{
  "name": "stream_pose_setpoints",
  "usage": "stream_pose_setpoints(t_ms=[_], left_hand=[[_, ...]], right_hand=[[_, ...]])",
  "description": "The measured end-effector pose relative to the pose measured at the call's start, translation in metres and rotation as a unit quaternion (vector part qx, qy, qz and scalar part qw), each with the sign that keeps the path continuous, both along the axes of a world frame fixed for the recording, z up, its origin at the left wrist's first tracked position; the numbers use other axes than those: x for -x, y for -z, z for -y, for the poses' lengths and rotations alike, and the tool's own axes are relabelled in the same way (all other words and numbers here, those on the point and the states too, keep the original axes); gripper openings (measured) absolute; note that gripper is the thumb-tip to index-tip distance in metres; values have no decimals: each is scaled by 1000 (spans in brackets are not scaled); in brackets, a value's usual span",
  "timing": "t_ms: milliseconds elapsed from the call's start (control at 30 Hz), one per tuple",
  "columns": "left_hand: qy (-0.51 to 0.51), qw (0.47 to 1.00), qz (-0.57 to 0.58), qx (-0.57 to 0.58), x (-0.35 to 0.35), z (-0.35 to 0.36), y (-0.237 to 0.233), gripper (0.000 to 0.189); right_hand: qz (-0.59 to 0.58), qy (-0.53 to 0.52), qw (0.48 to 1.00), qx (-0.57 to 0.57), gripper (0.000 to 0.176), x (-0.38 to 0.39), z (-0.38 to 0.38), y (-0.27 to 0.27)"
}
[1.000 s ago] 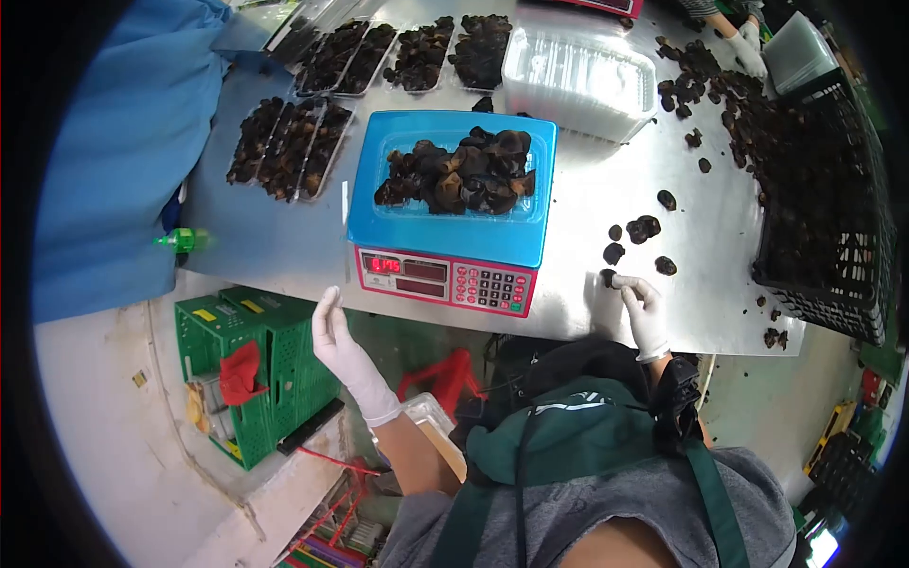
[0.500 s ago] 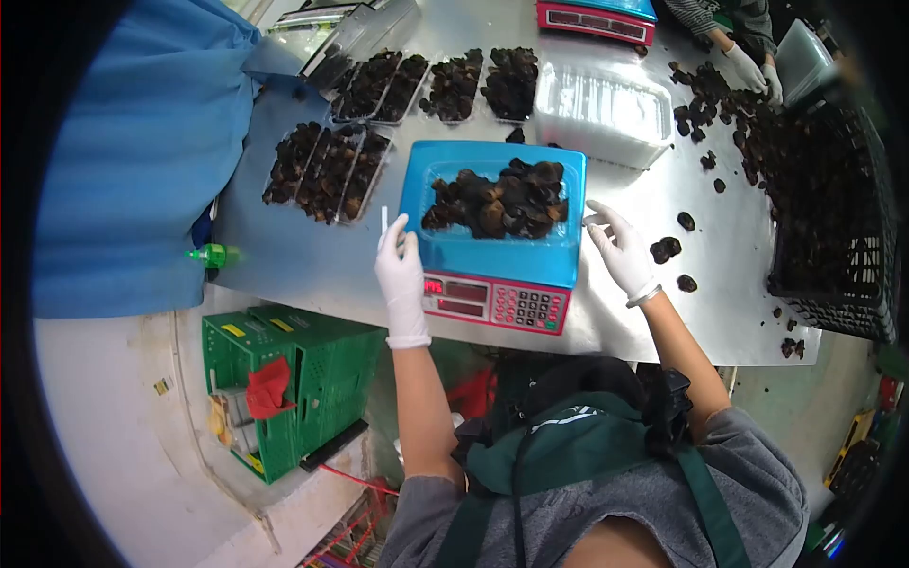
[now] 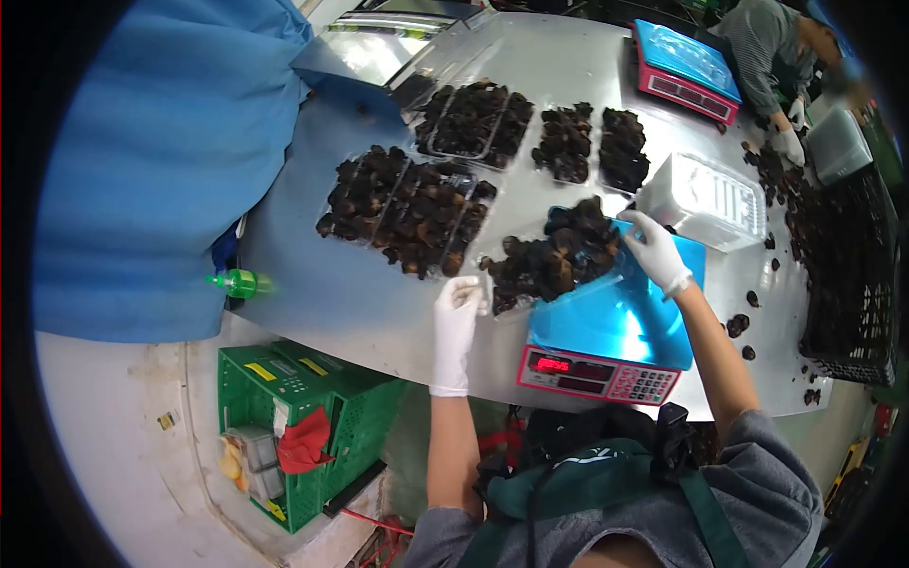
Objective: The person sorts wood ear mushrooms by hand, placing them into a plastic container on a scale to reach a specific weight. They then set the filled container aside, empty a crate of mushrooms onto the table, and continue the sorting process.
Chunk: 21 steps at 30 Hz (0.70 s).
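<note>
A clear plastic tray of dark wood ear mushrooms (image 3: pixel 559 257) is held tilted between my two gloved hands, partly over the blue-topped scale (image 3: pixel 653 327). My left hand (image 3: pixel 458 317) pinches the tray's near left end. At its right end, the fingers of my right hand (image 3: pixel 655 254) grip the edge. The scale's red digits are lit but blurred. Left of the held tray stand filled trays of the same mushrooms (image 3: pixel 402 213), side by side. Behind them lie more filled trays (image 3: pixel 473 123).
Stacked clear trays (image 3: pixel 705 201) stand behind the scale. A black crate (image 3: pixel 852 284) and loose mushrooms (image 3: pixel 781 180) are at the right. Beyond, a co-worker's gloved hand (image 3: pixel 788 147) is near a second scale (image 3: pixel 686 71). Green crates (image 3: pixel 355 417) stand below the table's left edge.
The mushroom tray has left the scale's platform, lifted and carried left by both hands, which have closed on its ends. The camera view has shifted too.
</note>
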<state>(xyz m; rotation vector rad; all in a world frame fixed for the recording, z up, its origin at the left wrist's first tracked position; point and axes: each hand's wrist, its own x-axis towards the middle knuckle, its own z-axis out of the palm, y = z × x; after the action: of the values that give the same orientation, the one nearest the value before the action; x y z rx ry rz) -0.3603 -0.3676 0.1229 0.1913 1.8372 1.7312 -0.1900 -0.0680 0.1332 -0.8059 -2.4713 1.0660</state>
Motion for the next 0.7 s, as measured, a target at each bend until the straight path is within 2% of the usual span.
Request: stream_pose_setpoints(t_ms=[67, 100, 133, 167, 267, 300, 433, 500, 567, 633, 700], left_hand=[[-37, 999, -8, -4, 26, 25, -6, 16], [-66, 998, -7, -5, 40, 36, -7, 16], [-94, 996, -7, -8, 54, 46, -9, 16], [-119, 993, -8, 1, 69, 55, -8, 16], [-182, 983, -4, -4, 117, 78, 6, 14], [-198, 980, -5, -10, 131, 83, 10, 14], [-232, 973, 5, -5, 172, 86, 37, 13], [-232, 972, 21, 3, 181, 84, 47, 13], [-220, 975, 40, 14, 181, 83, 58, 14], [-210, 977, 46, 14, 183, 87, 60, 17], [-200, 979, 48, 18, 185, 95, 59, 22]], right_hand=[[30, -52, 998, 6, 31, 65, 8, -19], [25, -58, 998, -14, 32, 97, 8, -2], [-28, -83, 996, 11, 30, 133, 12, 2], [-46, -102, 994, -2, 28, 165, 25, -16], [-17, -147, 986, 77, 31, 266, 37, 0], [13, -169, 985, 43, 34, 293, 46, -8], [0, -192, 981, -31, 36, 380, 60, 25], [25, -204, 978, -20, 35, 395, 59, 33], [-53, -208, 976, -16, 33, 381, 54, 36], [-134, -233, 962, -39, 30, 346, 40, 31], [-154, -206, 966, -9, 29, 274, 25, -5]])
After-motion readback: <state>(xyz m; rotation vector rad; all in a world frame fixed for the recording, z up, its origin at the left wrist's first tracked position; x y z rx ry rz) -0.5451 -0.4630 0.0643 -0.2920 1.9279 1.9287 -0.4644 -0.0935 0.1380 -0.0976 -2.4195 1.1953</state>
